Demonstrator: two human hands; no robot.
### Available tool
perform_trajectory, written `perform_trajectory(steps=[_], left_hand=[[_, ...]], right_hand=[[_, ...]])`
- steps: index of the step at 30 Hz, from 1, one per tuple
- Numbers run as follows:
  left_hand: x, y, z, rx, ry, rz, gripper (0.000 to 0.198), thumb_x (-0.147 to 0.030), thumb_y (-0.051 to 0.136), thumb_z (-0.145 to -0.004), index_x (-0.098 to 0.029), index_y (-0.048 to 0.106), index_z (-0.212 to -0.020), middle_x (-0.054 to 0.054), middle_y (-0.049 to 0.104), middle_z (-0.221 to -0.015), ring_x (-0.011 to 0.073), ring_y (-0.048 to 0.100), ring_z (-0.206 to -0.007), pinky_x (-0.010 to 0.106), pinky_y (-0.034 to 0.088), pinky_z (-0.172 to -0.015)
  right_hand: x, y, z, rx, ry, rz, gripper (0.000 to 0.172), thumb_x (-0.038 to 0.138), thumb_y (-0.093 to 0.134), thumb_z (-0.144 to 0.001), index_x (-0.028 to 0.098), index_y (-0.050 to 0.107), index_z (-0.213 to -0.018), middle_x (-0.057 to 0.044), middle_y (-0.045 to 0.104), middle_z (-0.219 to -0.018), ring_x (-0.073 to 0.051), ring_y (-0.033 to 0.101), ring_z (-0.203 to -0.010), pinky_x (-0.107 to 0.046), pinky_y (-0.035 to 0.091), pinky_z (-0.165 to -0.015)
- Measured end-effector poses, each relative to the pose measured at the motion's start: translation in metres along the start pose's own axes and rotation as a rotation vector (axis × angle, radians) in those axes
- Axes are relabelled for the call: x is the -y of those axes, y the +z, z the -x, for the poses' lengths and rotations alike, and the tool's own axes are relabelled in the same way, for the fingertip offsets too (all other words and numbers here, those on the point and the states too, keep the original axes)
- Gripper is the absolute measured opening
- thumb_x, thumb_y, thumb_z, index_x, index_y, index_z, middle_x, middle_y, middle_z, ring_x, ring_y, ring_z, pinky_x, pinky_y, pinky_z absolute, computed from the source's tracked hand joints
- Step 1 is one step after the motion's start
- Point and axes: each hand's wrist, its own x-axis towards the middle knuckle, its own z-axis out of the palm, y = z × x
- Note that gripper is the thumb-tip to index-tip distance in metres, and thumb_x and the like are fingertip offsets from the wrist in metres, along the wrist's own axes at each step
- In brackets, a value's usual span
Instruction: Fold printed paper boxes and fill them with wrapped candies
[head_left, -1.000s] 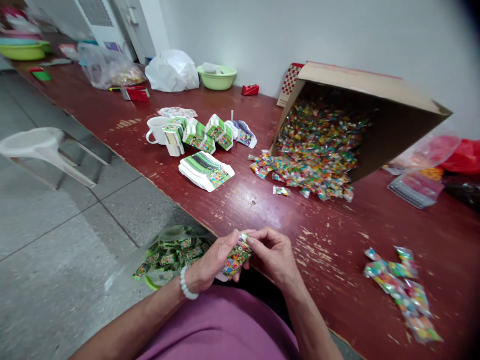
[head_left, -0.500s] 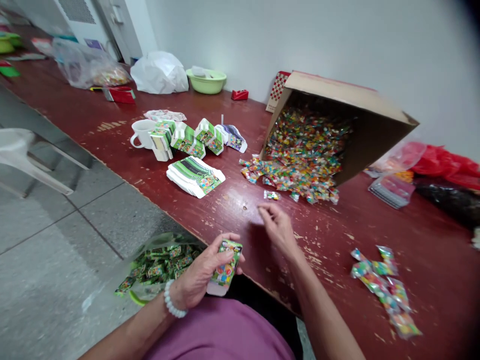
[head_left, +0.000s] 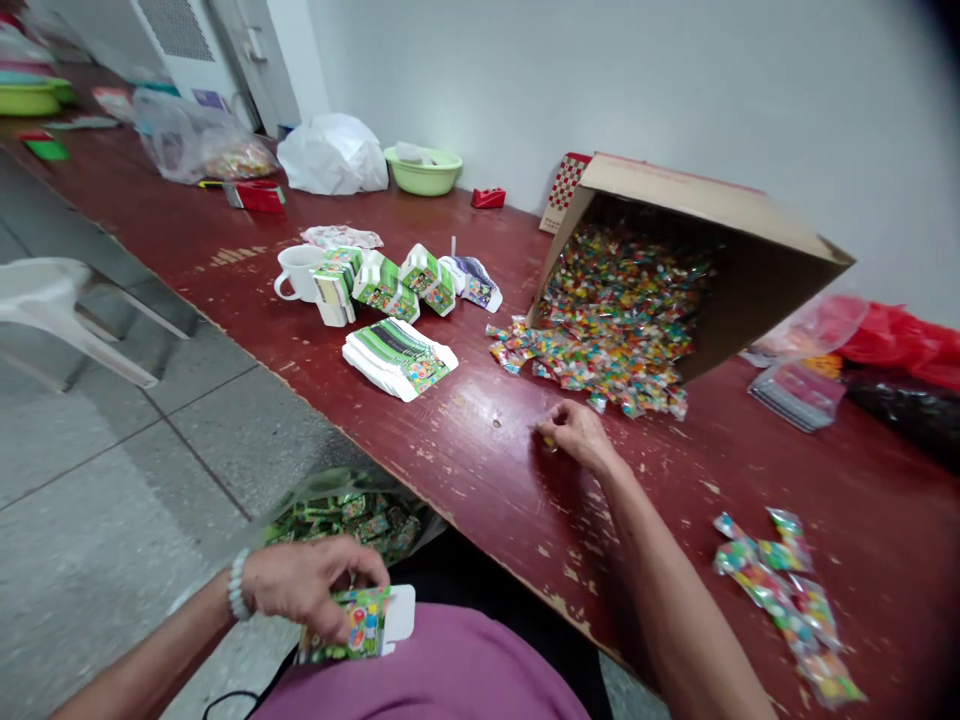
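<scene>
My left hand [head_left: 304, 585] is closed around a small green printed carton [head_left: 358, 625] with a white flap, held low beside my purple shirt. My right hand [head_left: 574, 432] reaches out over the red wooden table [head_left: 225, 250], fingers pinched on a small candy packet that is mostly hidden under them. It sits just in front of a heap of colourful candy packets [head_left: 600, 350] spilling from a tipped cardboard box [head_left: 720, 210]. A clear bag holding green cartons [head_left: 352, 515] hangs below the table edge near my left hand.
A stack of flat green cartons [head_left: 397, 357], several folded cartons [head_left: 390, 280] and a white mug [head_left: 298, 272] lie left of the heap. A loose packet pile [head_left: 787, 590] sits at right. Bags, a green basin [head_left: 424, 170] and a white plastic chair [head_left: 52, 310] stand farther off.
My left hand dropped down and left with the carton. My right hand left the carton and stretched forward to the loose packet by the heap, closing on it.
</scene>
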Motion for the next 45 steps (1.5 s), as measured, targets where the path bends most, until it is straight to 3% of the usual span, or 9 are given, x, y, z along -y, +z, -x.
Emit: perform_trajectory(steps=[6,11,20,23,26,35,39,42,45], left_hand=[[-0.021,0.011,-0.015,-0.025,0.053,0.332,0.040,-0.036,0.069,-0.074,-0.021,0.054,-0.108,0.004,0.066,-0.098,0.0154,0.061,-0.072,0.022,0.041,-0.057],[-0.055,0.034,-0.034,-0.116,0.239,0.513,0.044,-0.031,0.062,-0.080,-0.021,0.043,-0.118,0.004,0.065,-0.093,0.0132,0.064,-0.068,0.023,0.043,-0.060],[-0.073,0.057,-0.046,-0.189,0.332,0.580,0.034,-0.016,0.058,-0.073,-0.020,0.047,-0.106,-0.001,0.063,-0.082,0.0091,0.059,-0.057,0.019,0.043,-0.052],[-0.073,0.059,-0.053,-0.239,0.330,0.777,0.029,-0.037,0.054,-0.086,-0.018,0.050,-0.108,0.002,0.066,-0.077,0.0123,0.061,-0.052,0.021,0.046,-0.048],[-0.073,0.060,-0.058,-0.239,0.290,0.970,0.054,-0.060,0.036,-0.093,-0.012,0.058,-0.106,0.007,0.067,-0.070,0.0153,0.062,-0.047,0.024,0.048,-0.044],[-0.071,0.071,-0.062,-0.396,0.408,0.947,0.050,-0.048,0.059,-0.089,-0.016,0.055,-0.128,0.002,0.064,-0.071,0.0124,0.059,-0.052,0.021,0.051,-0.042],[-0.071,0.070,-0.060,-0.385,0.434,0.870,0.051,-0.047,0.059,-0.090,-0.020,0.050,-0.133,0.005,0.065,-0.084,0.0160,0.063,-0.065,0.020,0.051,-0.042],[-0.072,0.068,-0.058,-0.347,0.371,0.882,0.056,-0.052,0.052,-0.093,-0.025,0.040,-0.141,0.003,0.065,-0.077,0.0147,0.062,-0.054,0.020,0.048,-0.041],[-0.072,0.067,-0.058,-0.281,0.294,0.949,0.059,-0.061,0.038,-0.095,-0.026,0.039,-0.141,0.002,0.064,-0.070,0.0146,0.060,-0.045,0.021,0.046,-0.040]], right_hand=[[0.038,0.022,0.074,0.125,0.016,-0.502,0.050,0.058,0.071,-0.066,0.020,0.059,-0.095,0.003,0.059,-0.067,-0.012,0.054,-0.052,-0.025,0.046,-0.052],[0.059,0.046,0.129,0.283,0.135,-0.927,0.036,0.043,0.083,-0.069,0.020,0.065,-0.088,0.003,0.064,-0.067,-0.008,0.055,-0.052,-0.018,0.042,-0.048],[0.053,0.056,0.157,0.217,-0.244,-0.521,0.015,0.036,0.070,-0.084,0.020,0.071,-0.082,-0.001,0.064,-0.079,-0.012,0.059,-0.063,-0.023,0.047,-0.057],[0.052,0.053,0.160,0.065,-0.341,-0.438,0.020,0.037,0.061,-0.091,0.022,0.073,-0.096,-0.005,0.064,-0.099,-0.017,0.062,-0.083,-0.028,0.052,-0.071],[0.047,0.053,0.163,-0.032,-0.301,-0.465,0.019,0.036,0.059,-0.093,0.023,0.070,-0.103,-0.005,0.064,-0.102,-0.018,0.061,-0.094,-0.032,0.051,-0.083],[0.048,0.067,0.169,0.297,-0.147,-0.759,0.016,0.037,0.075,-0.080,0.021,0.073,-0.081,-0.001,0.056,-0.086,-0.011,0.059,-0.062,-0.025,0.053,-0.054],[0.049,0.061,0.159,0.426,0.009,-0.860,0.039,0.035,0.083,-0.072,0.025,0.067,-0.105,0.003,0.061,-0.076,-0.012,0.061,-0.058,-0.025,0.053,-0.057],[0.049,0.057,0.157,0.475,-0.094,-0.719,0.024,0.036,0.075,-0.081,0.021,0.070,-0.098,0.001,0.064,-0.069,-0.013,0.061,-0.057,-0.025,0.050,-0.057],[0.048,0.054,0.158,0.319,-0.334,-0.508,0.015,0.032,0.065,-0.088,0.019,0.072,-0.085,-0.001,0.064,-0.068,-0.013,0.061,-0.056,-0.026,0.049,-0.059]])
